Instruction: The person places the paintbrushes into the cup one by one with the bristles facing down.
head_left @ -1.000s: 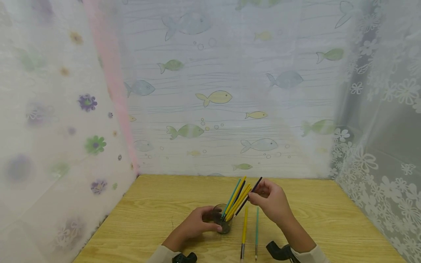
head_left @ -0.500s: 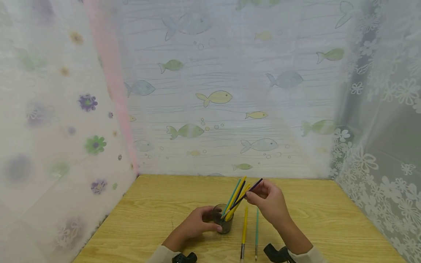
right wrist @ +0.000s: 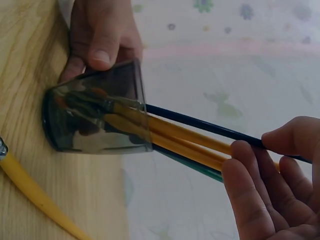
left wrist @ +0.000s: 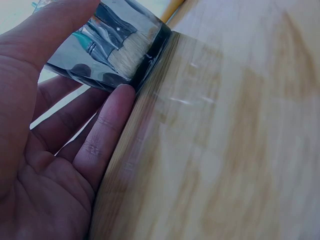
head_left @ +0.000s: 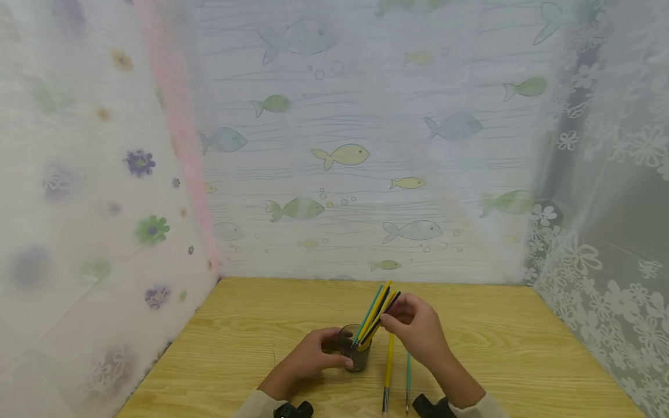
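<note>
My left hand [head_left: 313, 357] holds a smoky see-through cup [head_left: 357, 363] at its left side, fingers and thumb around it. The cup stands upright on the table. Inside lean several paintbrushes, with yellow handles [right wrist: 187, 136], a teal handle [head_left: 368, 314] and dark ones. Their bristles [left wrist: 129, 56] point down, seen through the cup wall in the left wrist view. With thumb and fingers, my right hand [head_left: 420, 334] pinches a dark-handled paintbrush [right wrist: 202, 124], whose lower end is inside the cup. The fingers of this hand also lie against the yellow handles.
A yellow paintbrush [head_left: 388, 363] and a thin teal paintbrush [head_left: 408, 377] lie on the wood-grain table [head_left: 251, 313], right of the cup and partly below my right hand. Patterned curtains [head_left: 345, 93] stand around the table's back and sides.
My right hand has brought the dark paintbrush leftward from beside the cup, over its rim and down among the other brushes. The left hand and cup have stayed in place.
</note>
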Action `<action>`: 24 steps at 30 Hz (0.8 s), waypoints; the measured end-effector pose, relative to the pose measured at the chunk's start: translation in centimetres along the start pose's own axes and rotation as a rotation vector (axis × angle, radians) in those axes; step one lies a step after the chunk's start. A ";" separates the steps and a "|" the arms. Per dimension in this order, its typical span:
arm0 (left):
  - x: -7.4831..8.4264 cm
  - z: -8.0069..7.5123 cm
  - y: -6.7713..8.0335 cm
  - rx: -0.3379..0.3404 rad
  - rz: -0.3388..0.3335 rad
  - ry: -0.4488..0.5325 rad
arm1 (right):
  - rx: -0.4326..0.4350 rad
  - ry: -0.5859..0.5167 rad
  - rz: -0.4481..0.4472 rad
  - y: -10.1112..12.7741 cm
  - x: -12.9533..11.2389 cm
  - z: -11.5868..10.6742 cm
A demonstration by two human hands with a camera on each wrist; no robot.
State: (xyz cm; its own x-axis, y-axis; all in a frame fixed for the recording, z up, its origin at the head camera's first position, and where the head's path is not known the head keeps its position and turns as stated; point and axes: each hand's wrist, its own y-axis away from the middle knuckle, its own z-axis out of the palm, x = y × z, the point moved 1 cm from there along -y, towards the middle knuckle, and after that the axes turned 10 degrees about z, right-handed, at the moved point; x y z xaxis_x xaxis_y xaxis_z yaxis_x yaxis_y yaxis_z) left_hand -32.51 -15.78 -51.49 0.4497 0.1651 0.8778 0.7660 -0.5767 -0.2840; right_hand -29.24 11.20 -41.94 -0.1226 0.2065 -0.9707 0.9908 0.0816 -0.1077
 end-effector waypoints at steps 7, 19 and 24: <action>0.0 0.0 0.0 -0.001 -0.002 0.004 | 0.004 0.051 0.003 -0.2 0.8 0.6; 0.1 0.0 0.0 0.001 -0.006 -0.001 | -0.030 0.114 0.008 -0.2 1.7 1.2; 0.2 0.0 0.0 0.004 -0.004 -0.005 | -0.029 0.131 0.003 -0.2 1.8 1.2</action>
State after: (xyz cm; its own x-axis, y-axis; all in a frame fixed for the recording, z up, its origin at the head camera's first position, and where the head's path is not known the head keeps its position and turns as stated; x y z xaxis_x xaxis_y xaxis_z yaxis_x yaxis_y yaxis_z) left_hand -32.43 -15.73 -51.36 0.4487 0.1712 0.8771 0.7695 -0.5730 -0.2818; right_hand -29.60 10.38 -43.91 -0.1282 0.3318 -0.9346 0.9893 0.1085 -0.0971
